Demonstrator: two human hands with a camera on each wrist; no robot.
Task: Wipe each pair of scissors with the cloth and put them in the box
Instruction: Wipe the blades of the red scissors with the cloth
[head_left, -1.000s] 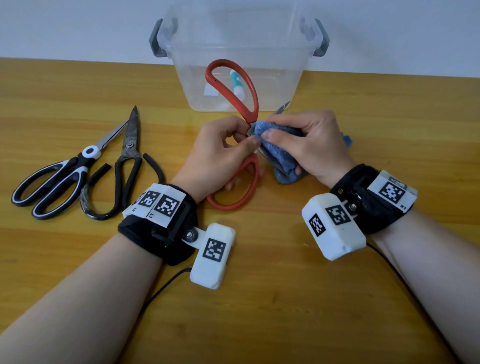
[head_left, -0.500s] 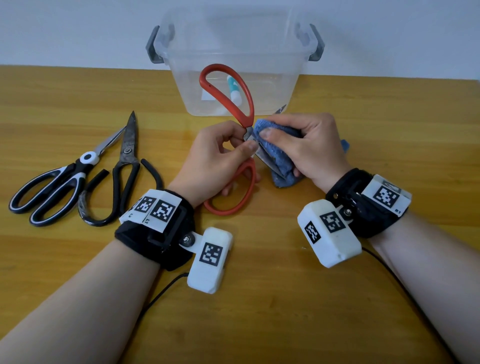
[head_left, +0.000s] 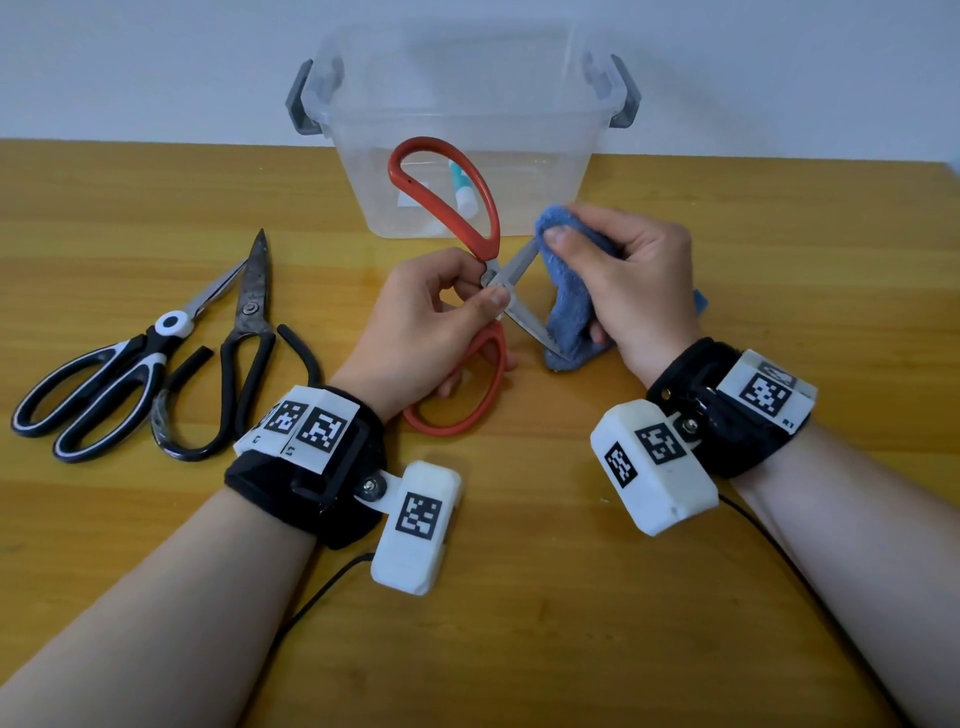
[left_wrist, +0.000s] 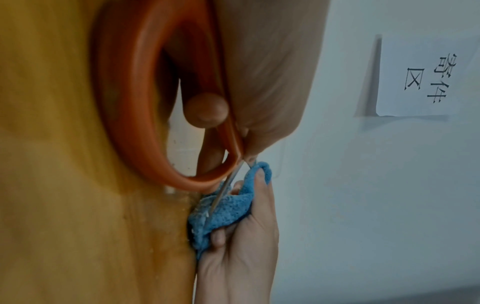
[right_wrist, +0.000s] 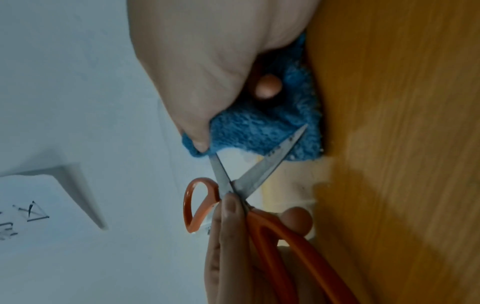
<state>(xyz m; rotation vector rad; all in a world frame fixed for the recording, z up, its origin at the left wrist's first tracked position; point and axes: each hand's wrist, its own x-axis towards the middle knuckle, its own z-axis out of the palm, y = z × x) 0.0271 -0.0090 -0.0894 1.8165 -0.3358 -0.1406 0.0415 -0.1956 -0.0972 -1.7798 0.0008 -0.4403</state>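
A: status?
B: L hand (head_left: 431, 312) pinching red scissors (head_left: 470, 223) at pivot, blades open, in front of box (head_left: 462, 130). R hand (head_left: 623, 280) gripping cloth (head_left: 571, 306) round upper blade.
A: risk?
B: lower tip bare against cloth near my fingers. Slip = cut, IMO.

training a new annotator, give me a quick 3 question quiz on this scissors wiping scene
1. True or false: the red-handled scissors are held with their blades open.
2. Which hand holds the blue cloth? A) left hand B) right hand C) neither
3. How many pairs of scissors lie on the wooden table, untouched, to the person's left?

Key:
1. True; the two blades are spread apart in the right wrist view.
2. B
3. Two: the black-and-white scissors and the black-handled shears.
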